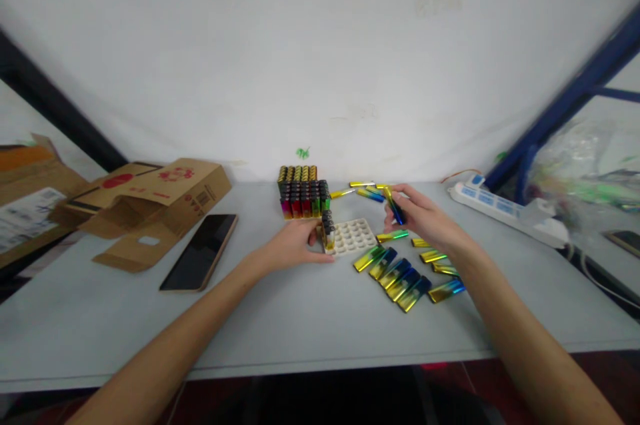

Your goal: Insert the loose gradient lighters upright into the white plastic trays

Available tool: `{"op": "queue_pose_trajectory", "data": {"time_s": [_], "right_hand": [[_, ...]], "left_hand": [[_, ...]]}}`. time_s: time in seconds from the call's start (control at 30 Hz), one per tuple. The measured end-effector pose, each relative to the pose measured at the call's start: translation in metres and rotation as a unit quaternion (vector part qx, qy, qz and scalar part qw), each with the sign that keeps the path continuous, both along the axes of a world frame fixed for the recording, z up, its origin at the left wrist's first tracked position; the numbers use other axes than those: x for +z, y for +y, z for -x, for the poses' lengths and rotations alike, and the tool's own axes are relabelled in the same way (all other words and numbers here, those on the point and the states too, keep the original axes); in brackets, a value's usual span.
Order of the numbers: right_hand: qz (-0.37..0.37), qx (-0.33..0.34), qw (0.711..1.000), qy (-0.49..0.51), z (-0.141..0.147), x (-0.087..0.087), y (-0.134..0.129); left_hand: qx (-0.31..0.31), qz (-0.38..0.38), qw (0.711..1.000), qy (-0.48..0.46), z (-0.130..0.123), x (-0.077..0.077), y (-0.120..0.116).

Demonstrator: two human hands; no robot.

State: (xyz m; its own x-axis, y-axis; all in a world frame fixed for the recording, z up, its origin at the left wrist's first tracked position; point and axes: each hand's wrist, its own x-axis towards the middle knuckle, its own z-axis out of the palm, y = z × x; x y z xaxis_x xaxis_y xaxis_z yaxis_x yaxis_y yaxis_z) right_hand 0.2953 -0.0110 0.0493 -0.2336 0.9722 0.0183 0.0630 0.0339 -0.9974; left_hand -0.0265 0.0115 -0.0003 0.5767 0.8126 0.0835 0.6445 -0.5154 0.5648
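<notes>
Right hand (423,217) pinches one lighter (393,205), fingers closed; left hand (293,246) half-curled at tray's (354,237) filled end, hold unclear.

Lighters (395,272): glossy, metallic-looking. Tray (356,236): matt, plastic-looking. Box (187,186): matt cardboard. Phone (200,253): smooth, glassy face. Counter (280,325): smooth, low-sheen. Power strip (505,209): smooth plastic.

No wording is legible. Left of the left hand (293,245), a cardboard box (209,178) bears red print (175,174) and a barcode (203,199), too small to read; farther left, a white label (30,218) on a brown carton (43,179) is blurred. Beyond that hand, a green wall mark (303,153) is undecipherable.
</notes>
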Motion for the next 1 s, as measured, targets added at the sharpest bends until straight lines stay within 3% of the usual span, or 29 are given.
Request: {"op": "queue_pose_trajectory", "data": {"time_s": [0.13,0.4,0.7,0.87,1.0], "right_hand": [[-0.027,0.050,0.998,-0.035,0.018,-0.011,0.018],[-0.131,-0.069,0.985,-0.091,0.035,-0.042,0.017],[-0.100,-0.059,0.993,-0.023,0.046,-0.049,0.010],[-0.071,0.024,0.996,0.052,0.055,-0.047,0.004],[-0.030,0.010,0.997,0.065,0.057,-0.045,0.000]], "left_hand": [[0.000,0.001,1.000,-0.002,0.000,-0.001,0.000],[0.000,0.010,1.000,0.001,0.000,0.001,-0.001],[0.000,0.012,1.000,-0.005,0.001,0.002,-0.001],[0.000,0.008,1.000,-0.004,0.000,0.001,-0.001],[-0.006,0.004,1.000,-0.010,0.001,0.001,-0.001]]}}
